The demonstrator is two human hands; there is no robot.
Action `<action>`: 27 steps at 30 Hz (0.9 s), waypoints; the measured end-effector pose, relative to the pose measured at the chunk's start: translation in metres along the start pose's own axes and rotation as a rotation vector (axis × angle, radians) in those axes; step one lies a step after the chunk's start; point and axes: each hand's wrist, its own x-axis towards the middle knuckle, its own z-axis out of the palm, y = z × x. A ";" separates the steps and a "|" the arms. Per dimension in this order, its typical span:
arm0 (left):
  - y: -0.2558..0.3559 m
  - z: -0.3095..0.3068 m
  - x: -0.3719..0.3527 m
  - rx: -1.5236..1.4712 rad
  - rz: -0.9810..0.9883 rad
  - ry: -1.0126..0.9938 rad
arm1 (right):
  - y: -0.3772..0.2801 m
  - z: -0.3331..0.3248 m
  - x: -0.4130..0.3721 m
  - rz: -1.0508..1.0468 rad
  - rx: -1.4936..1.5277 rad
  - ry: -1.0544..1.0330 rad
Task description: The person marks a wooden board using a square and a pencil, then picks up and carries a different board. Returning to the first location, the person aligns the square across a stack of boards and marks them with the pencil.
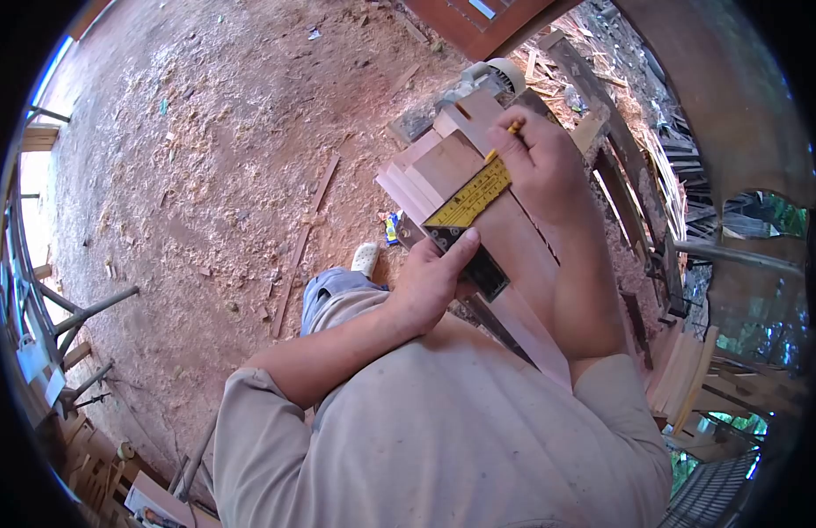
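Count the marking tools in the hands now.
2: a square pressed on the boards by the left hand, and a yellow pencil in the right hand. None seems hidden.

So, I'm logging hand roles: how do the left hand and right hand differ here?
The left hand grips the black stock of the square, thumb spread; the right hand pinches a yellow pencil. The left hand sits nearer the body, the right hand farther along the reddish wooden boards. Both work against the square's yellow ruled blade.
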 end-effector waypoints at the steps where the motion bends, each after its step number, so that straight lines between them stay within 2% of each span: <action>1: 0.001 0.001 0.000 -0.019 -0.001 0.002 | -0.002 0.000 0.000 -0.003 -0.002 -0.002; 3: -0.002 -0.001 0.002 -0.004 0.004 0.003 | -0.007 0.001 -0.002 -0.122 -0.157 0.037; 6: -0.002 -0.002 0.000 0.004 -0.005 0.000 | -0.006 0.005 -0.002 -0.212 -0.167 0.009; 10: -0.002 -0.001 0.001 -0.018 -0.007 -0.005 | -0.012 0.004 -0.004 -0.143 -0.155 -0.027; 12: -0.004 -0.003 0.002 0.002 0.006 -0.013 | -0.023 0.019 -0.011 -0.291 -0.409 -0.033; 13: -0.004 -0.004 0.002 0.022 0.018 -0.022 | -0.031 0.025 -0.015 -0.287 -0.408 -0.032; 15: -0.002 -0.004 0.000 0.015 0.026 -0.021 | -0.046 0.036 -0.019 -0.456 -0.192 -0.088; 17: -0.002 -0.004 0.000 0.006 0.039 -0.022 | -0.038 0.042 -0.022 -0.441 -0.131 -0.105; 19: -0.004 -0.003 0.002 -0.020 0.042 0.004 | -0.025 0.039 -0.018 -0.090 0.294 -0.292; 20: -0.003 -0.003 0.003 -0.023 0.047 0.004 | -0.017 0.035 -0.014 -0.095 0.292 -0.295; 22: -0.001 -0.004 0.003 0.069 0.009 -0.005 | 0.001 0.025 -0.006 0.132 0.650 -0.042; 23: 0.001 -0.003 0.002 0.066 0.012 -0.005 | 0.009 0.021 -0.002 0.130 0.648 -0.045; 25: 0.005 -0.001 0.000 0.018 0.045 0.017 | 0.021 0.017 0.002 0.089 0.710 0.179; 27: 0.013 -0.004 0.003 0.007 0.078 0.026 | 0.026 0.017 0.001 0.095 0.668 0.230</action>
